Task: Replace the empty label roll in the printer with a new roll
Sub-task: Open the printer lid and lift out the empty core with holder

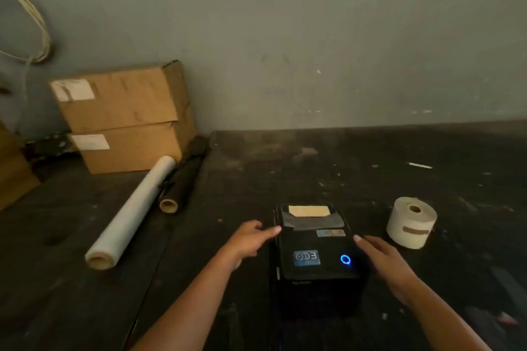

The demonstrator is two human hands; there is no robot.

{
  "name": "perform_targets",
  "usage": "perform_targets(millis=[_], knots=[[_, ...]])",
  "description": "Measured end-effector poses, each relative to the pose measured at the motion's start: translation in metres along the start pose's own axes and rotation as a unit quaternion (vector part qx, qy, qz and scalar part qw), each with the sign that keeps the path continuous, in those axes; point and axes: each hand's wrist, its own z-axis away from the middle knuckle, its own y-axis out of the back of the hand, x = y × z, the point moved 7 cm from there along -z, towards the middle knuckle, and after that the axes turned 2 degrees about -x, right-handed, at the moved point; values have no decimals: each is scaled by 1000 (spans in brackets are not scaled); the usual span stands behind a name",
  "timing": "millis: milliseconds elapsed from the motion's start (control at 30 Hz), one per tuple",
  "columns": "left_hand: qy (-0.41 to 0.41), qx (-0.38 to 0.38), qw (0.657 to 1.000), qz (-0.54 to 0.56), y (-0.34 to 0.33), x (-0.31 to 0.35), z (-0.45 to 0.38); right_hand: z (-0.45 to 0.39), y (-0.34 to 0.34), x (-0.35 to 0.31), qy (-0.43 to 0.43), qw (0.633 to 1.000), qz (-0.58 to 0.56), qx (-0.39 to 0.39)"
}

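Note:
A black label printer (pixel 316 253) stands on the dark table, lid down, with a blue ring light lit on top and a strip of pale label showing at its far slot. My left hand (pixel 251 238) reaches to the printer's left edge, fingertips touching it, holding nothing. My right hand (pixel 382 262) lies along the printer's right side, fingers apart and empty. A full white label roll (pixel 410 222) stands on the table to the right of the printer, apart from both hands.
Two stacked cardboard boxes (pixel 125 117) stand at the back left against the wall. A clear film roll (pixel 131 211) and a dark roll (pixel 182 177) lie in front of them. The dark table (pixel 285 174) extends to the wall.

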Motion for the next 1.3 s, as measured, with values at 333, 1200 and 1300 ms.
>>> perform_targets(millis=[333,1200,1300], knots=[[21,-36,992,119,-52,-37,4,13,-27,35,-60,993,-103,-6],[-1,68,997,-22,-42,-51,-4,22,-17,9,-28,998,1,62],[-1,72,997,-30,-42,-50,-4,25,-17,5,-30,998,10,62]])
